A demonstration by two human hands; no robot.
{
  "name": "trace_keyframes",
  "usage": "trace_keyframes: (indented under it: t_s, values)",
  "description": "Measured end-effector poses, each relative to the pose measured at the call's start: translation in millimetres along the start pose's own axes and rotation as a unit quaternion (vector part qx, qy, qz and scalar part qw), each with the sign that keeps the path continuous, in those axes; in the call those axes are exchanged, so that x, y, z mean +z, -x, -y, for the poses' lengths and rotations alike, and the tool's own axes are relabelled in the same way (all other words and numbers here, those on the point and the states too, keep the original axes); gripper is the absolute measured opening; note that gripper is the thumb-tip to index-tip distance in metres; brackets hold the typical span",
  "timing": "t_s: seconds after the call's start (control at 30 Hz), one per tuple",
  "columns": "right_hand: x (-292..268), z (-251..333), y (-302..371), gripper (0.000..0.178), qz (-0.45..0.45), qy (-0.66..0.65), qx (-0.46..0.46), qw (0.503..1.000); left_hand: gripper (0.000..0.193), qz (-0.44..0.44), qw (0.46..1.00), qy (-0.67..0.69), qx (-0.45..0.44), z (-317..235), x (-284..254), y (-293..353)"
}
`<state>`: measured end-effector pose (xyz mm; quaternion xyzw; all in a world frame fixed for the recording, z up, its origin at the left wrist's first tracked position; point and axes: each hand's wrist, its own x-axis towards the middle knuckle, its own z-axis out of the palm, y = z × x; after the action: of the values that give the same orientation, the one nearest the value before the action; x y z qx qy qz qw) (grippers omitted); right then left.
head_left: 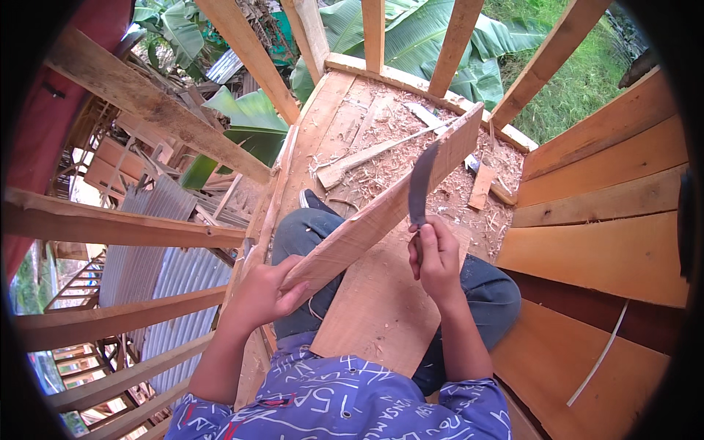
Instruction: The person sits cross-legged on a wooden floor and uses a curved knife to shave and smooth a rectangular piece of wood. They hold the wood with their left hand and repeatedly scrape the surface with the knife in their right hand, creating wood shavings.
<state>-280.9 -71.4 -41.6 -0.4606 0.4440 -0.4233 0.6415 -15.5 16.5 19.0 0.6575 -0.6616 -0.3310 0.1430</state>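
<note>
My left hand (275, 290) is closed round the near end of a long wooden board (374, 214), which slants up and away to the right. In my right hand (438, 258) is the handle of a knife (420, 183) with a dark, broad, curved blade. The blade points upward, beside the board's face; whether it touches the wood I cannot tell. Across my lap, under both hands, lies a wider flat board (381, 308).
Wood shavings (381, 125) litter the plank floor ahead, with a thin wooden strip (352, 165) and a small wood block (482, 187) among them. Slatted railing (132, 229) runs along the left and front. An orange-brown plank wall (594, 249) stands close on the right.
</note>
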Motion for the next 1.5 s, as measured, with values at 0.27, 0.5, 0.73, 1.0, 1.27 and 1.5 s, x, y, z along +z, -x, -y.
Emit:
trace_keyframes:
  t_s: [0.27,0.5,0.73,1.0,1.27,1.5]
  values:
    - [9,15,27,0.024,-0.039,0.007,-0.003,0.999,0.033,0.025,0.999,0.01,0.043,11,-6,2]
    - [32,3,57,0.022,0.0,0.085,-0.004,0.996,0.032,0.023,0.995,0.036,0.092,24,-5,-1]
    - [40,0,60,0.024,-0.02,0.094,-0.005,0.995,0.031,0.024,0.992,0.032,0.119,30,-4,-1]
    - [37,7,56,0.028,-0.064,0.051,-0.038,0.996,0.03,0.029,0.991,0.003,0.13,32,-4,-1]
    - [32,10,53,0.027,-0.07,0.06,-0.056,0.994,0.029,0.03,0.992,0.002,0.126,29,-5,0]
    - [32,11,50,0.027,-0.102,-0.023,-0.031,0.994,0.029,0.034,0.993,-0.002,0.117,29,-7,0]
